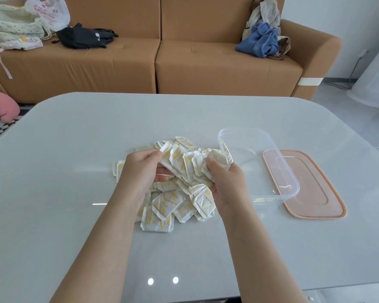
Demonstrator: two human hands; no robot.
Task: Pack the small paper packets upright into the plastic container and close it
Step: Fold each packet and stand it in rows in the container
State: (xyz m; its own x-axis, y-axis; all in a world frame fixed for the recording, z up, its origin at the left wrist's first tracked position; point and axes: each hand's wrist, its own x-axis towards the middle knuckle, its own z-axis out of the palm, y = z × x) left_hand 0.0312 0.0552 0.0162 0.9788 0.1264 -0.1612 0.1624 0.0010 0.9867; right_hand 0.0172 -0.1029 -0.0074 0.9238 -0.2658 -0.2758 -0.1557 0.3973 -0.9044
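**Squeeze the row tight, then stand it in the box**

The left hand [140,169] and the right hand [225,182] are apart, one at each end of a row of packets [184,165]. The fingers of both hands curl round it. They hold it just above the pile [162,206] of loose ones on the desk [74,149].

I think the row looks a bit floppy. It would help to push both ends in, so the packets stand side by side like books. A tap on the desk would make the bottom edges even.

The clear box [243,130] is open, just right of the pile. One packet seems to stand at its left wall. The row should go in next to it, edges down. It is best to let go slowly, so nothing tips over.

The pink lid [315,193] lies flat at the box's right side. It can wait until the box is full.
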